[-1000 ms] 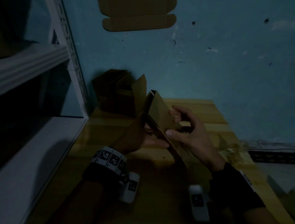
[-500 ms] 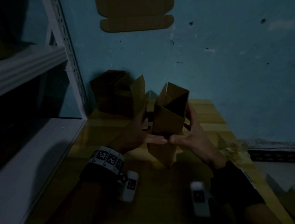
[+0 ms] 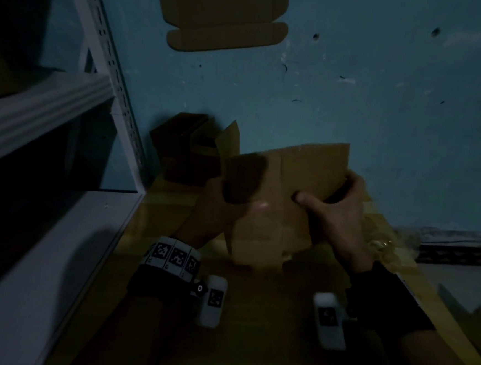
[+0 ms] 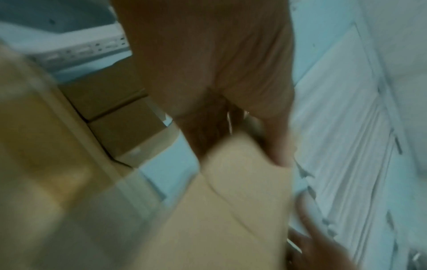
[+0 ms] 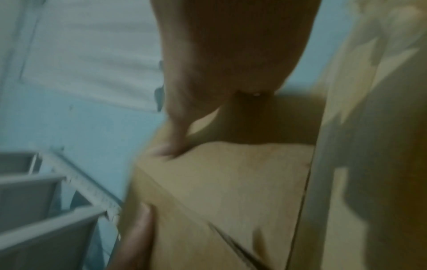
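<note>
Hanging between both hands [image 3: 211, 209] [image 3: 338, 210]: cardboard box [image 3: 278, 197]

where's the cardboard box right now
In the head view the cardboard box is mid-frame, held above the wooden table between the left hand and right hand, just right of the dark boxes stacked against the blue wall.

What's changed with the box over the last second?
The cardboard box was popped open from flat, then turned so a broad side faces the head camera. Both the left hand and right hand have kept hold of it throughout. The boxes by the wall haven't moved.
</note>
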{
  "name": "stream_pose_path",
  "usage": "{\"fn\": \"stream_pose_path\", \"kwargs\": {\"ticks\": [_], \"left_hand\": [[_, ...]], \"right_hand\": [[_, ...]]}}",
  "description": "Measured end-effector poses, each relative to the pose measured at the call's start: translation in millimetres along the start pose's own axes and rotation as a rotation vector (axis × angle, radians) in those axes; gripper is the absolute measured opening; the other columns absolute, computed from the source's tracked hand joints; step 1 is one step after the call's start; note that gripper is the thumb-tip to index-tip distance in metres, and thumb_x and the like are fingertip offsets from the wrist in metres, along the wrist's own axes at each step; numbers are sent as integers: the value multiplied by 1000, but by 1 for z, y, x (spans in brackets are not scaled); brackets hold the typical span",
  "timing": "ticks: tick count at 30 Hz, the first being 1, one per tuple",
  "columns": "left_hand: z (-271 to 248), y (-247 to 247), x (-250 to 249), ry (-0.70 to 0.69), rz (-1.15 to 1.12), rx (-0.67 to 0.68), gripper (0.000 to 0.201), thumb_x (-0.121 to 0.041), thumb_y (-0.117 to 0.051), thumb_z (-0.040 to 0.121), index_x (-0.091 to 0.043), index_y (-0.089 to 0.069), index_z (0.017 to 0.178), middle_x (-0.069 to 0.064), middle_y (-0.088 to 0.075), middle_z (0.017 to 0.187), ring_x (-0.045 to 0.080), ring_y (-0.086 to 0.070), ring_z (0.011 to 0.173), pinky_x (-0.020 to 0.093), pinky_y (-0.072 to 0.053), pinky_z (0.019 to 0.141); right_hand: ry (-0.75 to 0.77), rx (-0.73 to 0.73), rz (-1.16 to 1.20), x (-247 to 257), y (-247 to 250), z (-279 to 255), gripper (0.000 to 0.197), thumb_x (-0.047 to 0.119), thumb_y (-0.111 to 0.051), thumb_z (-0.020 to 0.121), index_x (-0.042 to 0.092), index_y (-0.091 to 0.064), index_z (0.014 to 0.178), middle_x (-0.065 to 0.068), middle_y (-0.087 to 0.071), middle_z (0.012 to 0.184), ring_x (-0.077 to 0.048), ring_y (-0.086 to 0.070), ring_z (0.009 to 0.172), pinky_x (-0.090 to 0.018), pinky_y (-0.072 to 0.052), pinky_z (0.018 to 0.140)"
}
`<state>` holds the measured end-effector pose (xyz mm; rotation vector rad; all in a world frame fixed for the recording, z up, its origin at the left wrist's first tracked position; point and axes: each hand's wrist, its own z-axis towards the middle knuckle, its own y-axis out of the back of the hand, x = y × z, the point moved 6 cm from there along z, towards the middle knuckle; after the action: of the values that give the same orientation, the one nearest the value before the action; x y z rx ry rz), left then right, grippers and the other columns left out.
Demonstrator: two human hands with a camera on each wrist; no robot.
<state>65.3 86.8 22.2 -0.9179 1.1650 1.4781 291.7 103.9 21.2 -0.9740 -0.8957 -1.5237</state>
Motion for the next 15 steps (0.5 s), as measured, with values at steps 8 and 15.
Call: {"fn": "stream_pose_path", "kwargs": {"ticks": [8, 15], "left_hand": [[4, 21, 1, -25, -53, -260, 56, -12, -79, 82, -16, -56, 133, -12, -62, 116, 1, -59, 105, 15, -50, 81], [7, 30, 19, 135, -243, -309, 74, -25, -88, 72, -15, -54, 137, -1, -66, 122, 13, -66, 107, 29, -58, 83]], "right_hand": [[-51, -65, 3, -7, 8, 4, 49, 19, -92, 69, 7, -64, 107, -1, -75, 103, -14, -73, 94, -40, -61, 80], [-198, 138, 96, -8, -2, -1, 12, 19, -73, 91, 9, -65, 89, 13, -66, 59, 2, -58, 47, -15, -41, 44]]}}
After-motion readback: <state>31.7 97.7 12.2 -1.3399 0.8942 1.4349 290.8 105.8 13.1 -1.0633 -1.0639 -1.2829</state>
